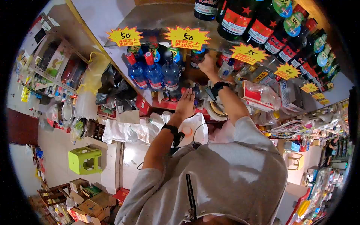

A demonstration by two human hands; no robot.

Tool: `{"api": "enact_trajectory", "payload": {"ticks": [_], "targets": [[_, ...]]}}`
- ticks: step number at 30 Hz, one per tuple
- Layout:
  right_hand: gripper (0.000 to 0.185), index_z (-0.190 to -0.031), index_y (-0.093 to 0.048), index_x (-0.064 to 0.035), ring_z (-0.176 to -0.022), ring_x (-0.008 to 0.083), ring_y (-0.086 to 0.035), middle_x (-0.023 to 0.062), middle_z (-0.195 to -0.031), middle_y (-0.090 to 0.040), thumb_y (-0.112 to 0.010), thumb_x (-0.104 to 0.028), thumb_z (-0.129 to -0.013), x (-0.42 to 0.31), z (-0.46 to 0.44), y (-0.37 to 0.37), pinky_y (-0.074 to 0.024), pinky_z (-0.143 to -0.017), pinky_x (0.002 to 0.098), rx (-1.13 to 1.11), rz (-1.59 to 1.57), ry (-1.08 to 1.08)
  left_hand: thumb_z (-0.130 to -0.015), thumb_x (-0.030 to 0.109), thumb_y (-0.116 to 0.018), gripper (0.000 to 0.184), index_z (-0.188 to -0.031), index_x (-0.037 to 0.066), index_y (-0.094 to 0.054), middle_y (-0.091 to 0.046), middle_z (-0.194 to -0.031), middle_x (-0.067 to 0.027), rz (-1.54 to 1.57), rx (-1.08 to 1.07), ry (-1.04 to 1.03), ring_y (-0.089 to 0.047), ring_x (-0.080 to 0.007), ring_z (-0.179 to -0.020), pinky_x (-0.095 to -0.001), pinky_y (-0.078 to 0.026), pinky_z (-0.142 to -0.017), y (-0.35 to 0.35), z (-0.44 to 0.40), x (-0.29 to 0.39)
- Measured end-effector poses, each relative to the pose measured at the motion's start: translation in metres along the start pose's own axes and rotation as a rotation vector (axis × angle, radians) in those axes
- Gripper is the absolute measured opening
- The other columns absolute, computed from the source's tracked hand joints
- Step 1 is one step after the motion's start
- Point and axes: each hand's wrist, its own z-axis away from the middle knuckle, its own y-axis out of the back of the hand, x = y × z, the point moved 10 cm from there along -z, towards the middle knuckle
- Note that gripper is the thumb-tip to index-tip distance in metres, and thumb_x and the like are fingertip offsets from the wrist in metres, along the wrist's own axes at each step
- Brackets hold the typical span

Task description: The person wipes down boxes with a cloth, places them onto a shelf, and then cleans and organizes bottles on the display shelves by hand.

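My right hand [207, 66] reaches under the upper shelf, fingers curled against the side of a dark liquor bottle [197, 59]; its far side is hidden. Lower down, my left hand [184, 105] lies with its fingers stretched out at the shelf's front, beside a red bottle cap [183, 90]. Left of both hands stand blue bottles with red caps, such as the middle blue bottle [153, 71], and a blue bottle with a dark cap [170, 73]. Small clear bottles [226, 69] stand to the right of my right hand. A black wristband is on each wrist.
Yellow price signs [187, 37] hang along the upper shelf edge. Green bottles with red labels [234, 22] stand above. A red-and-white carton [258, 96] sits at right. White plastic sheeting [127, 129] lies below the shelf. A green stool [84, 160] stands on the floor.
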Motion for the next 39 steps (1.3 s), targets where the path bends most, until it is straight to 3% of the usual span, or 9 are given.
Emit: {"api": "enact_trajectory", "payload": {"ticks": [2,3,4,7,10,12,20,31,39], "targets": [[0.039,-0.104,-0.06,0.0055,-0.091,0.0393,-0.069,0.0259,-0.095,-0.07,-0.078,-0.016,-0.078,0.008,-0.011,-0.007,-0.0551,-0.079,0.0469,0.097,-0.096,0.167,-0.078,0.027,-0.07,0.085,-0.147,-0.01,-0.038,-0.031,-0.159,-0.0298,0.038,0.006,0.015,-0.028,-0.0417,-0.15,-0.0456,-0.022,-0.125,-0.002,-0.001,-0.002],[0.024,-0.1,-0.061,0.002,-0.093,0.0327,-0.068,0.0191,-0.104,-0.07,-0.074,-0.008,-0.082,0.01,-0.014,-0.013,-0.0555,-0.076,0.0445,0.102,-0.156,0.25,-0.077,0.029,-0.07,0.086,-0.146,-0.01,-0.039,-0.03,-0.159,-0.0302,0.037,-0.055,0.015,-0.028,-0.0421,-0.149,-0.0455,-0.023,-0.125,0.0,-0.001,-0.001],[0.024,-0.1,-0.061,0.002,-0.093,0.0327,-0.068,0.0191,-0.104,-0.07,-0.074,-0.008,-0.082,0.03,-0.023,-0.03,-0.0555,-0.076,0.0445,0.098,-0.159,0.254,-0.077,0.029,-0.07,0.086,-0.146,-0.01,-0.039,-0.03,-0.159,-0.0302,0.036,-0.053,0.021,-0.028,-0.0421,-0.149,-0.0455,-0.023,-0.125,0.003,-0.001,-0.001],[0.016,-0.098,-0.062,-0.002,-0.099,0.0302,-0.066,0.0127,-0.113,-0.068,-0.068,-0.004,-0.084,0.094,-0.051,-0.098,-0.0556,-0.076,0.0421,-0.125,-0.648,0.053,-0.076,0.031,-0.072,0.088,-0.147,-0.01,-0.038,-0.03,-0.159,-0.0303,0.052,-0.047,0.011,-0.028,-0.043,-0.149,-0.0454,-0.023,-0.125,0.006,0.0,0.0],[0.015,-0.095,-0.063,-0.0055,-0.088,0.0289,-0.066,0.0131,-0.097,-0.068,-0.073,-0.008,-0.083,0.048,-0.016,-0.037,-0.054,-0.074,0.0392,0.036,-0.213,0.158,-0.073,0.027,-0.074,0.091,-0.147,-0.01,-0.037,-0.029,-0.159,-0.0293,0.116,-0.016,0.008,-0.025,-0.0414,-0.151,-0.0471,-0.019,-0.126,0.001,0.0,-0.003],[0.016,-0.093,-0.064,-0.0079,-0.081,0.0281,-0.066,0.0133,-0.087,-0.069,-0.076,-0.01,-0.083,0.033,-0.002,-0.016,-0.053,-0.072,0.0373,0.109,-0.115,0.193,-0.072,0.027,-0.075,0.092,-0.147,-0.01,-0.037,-0.029,-0.159,-0.0294,0.102,-0.009,0.01,-0.025,-0.0415,-0.151,-0.0474,-0.019,-0.126,0.002,0.0,-0.003],[0.019,-0.099,-0.063,-0.0066,-0.087,0.0311,-0.065,0.0154,-0.094,-0.068,-0.074,-0.014,-0.085,0.027,-0.01,-0.011,-0.0525,-0.077,0.039,0.107,-0.093,0.149,-0.074,0.029,-0.072,0.091,-0.148,-0.009,-0.035,-0.028,-0.16,-0.0292,0.107,-0.019,0.011,-0.025,-0.0425,-0.151,-0.0483,-0.022,-0.125,0.003,0.001,-0.002],[0.026,-0.108,-0.062,-0.0049,-0.096,0.0351,-0.064,0.0182,-0.103,-0.067,-0.071,-0.018,-0.088,0.028,-0.01,-0.01,-0.0518,-0.084,0.0413,0.108,-0.092,0.14,-0.074,0.028,-0.072,0.093,-0.149,-0.01,-0.033,-0.022,-0.163,-0.0277,0.13,-0.09,0.051,-0.017,-0.0411,-0.153,-0.0476,-0.016,-0.127,0.001,0.0,-0.002],[0.031,-0.114,-0.061,-0.0036,-0.102,0.0381,-0.063,0.0203,-0.11,-0.067,-0.069,-0.022,-0.09,0.029,-0.011,-0.011,-0.0513,-0.089,0.043,0.101,-0.09,0.135,-0.069,0.03,-0.078,0.101,-0.15,-0.009,-0.032,-0.025,-0.161,-0.029,0.153,-0.064,0.046,-0.022,-0.0418,-0.152,-0.0489,-0.019,-0.125,0.006,-0.001,0.001]]}}
